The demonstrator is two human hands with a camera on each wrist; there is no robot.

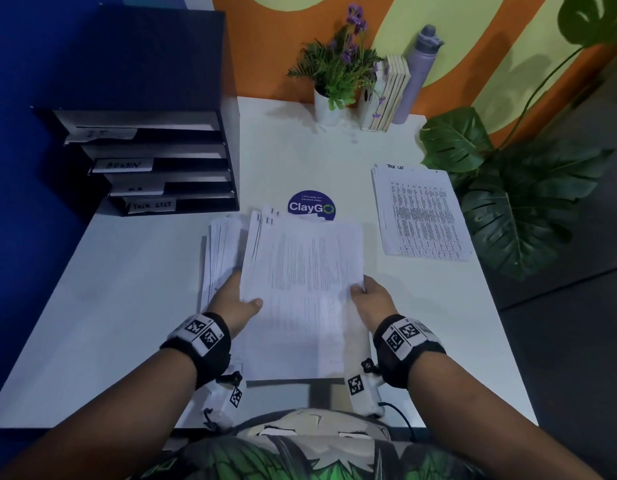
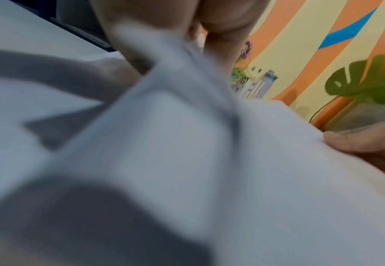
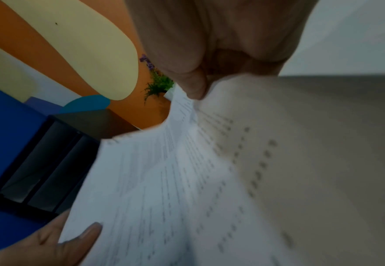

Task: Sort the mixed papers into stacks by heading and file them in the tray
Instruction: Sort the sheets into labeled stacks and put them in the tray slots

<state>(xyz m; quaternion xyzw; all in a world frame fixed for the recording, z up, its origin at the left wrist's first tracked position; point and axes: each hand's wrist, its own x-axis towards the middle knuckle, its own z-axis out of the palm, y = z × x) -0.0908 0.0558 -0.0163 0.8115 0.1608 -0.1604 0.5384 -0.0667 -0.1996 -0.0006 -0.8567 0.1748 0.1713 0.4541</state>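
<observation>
A loose bundle of printed papers [image 1: 301,265] is held just above the white table's middle. My left hand [image 1: 236,299] grips its left edge with the thumb on top; my right hand [image 1: 367,294] pinches its right edge, thumb on top [image 3: 194,86]. More fanned sheets [image 1: 220,251] lie under the bundle at its left. A sorted stack headed "Task List" [image 1: 421,213] lies flat at the right. The black filing tray [image 1: 154,164] stands at the back left, with labelled shelves: IT, ADMIN, one unreadable, TASK LIST. In the left wrist view the sheets [image 2: 186,162] are blurred.
A round blue "ClayGo" sticker [image 1: 311,206] lies behind the bundle. At the table's back stand a potted flower [image 1: 334,81], several thin books [image 1: 391,91] and a grey bottle [image 1: 417,71]. A large leafy plant [image 1: 507,202] overhangs the right edge.
</observation>
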